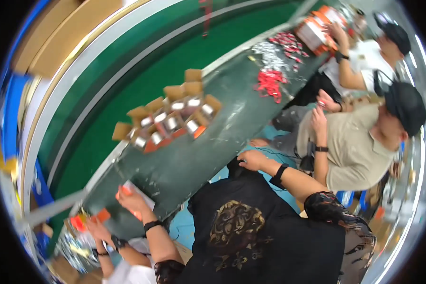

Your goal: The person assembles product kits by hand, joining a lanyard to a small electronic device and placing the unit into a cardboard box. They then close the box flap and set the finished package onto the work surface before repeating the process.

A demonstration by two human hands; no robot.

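Note:
Over the near left of the dark green table, my left hand [133, 201] is closed round an orange-and-white carton [146, 195]; my fingers and palm hide much of it. My right hand [253, 160] hovers by the table's near edge, fingers loosely bent and a little apart, with nothing seen in it. Beyond, toward the far edge, several small cartons [151, 146] stand upright in a cluster. Their brown flaps are up, and whitish or silvery items show inside.
Red strap-like pieces [270, 85] and silvery packets [270, 56] lie in heaps at the far right, near orange-and-white boxes [312, 33]. Two co-workers sit to my right. At my left, another person's hands [98, 229] are beside an orange piece [101, 215]. A green belt [128, 71] curves behind.

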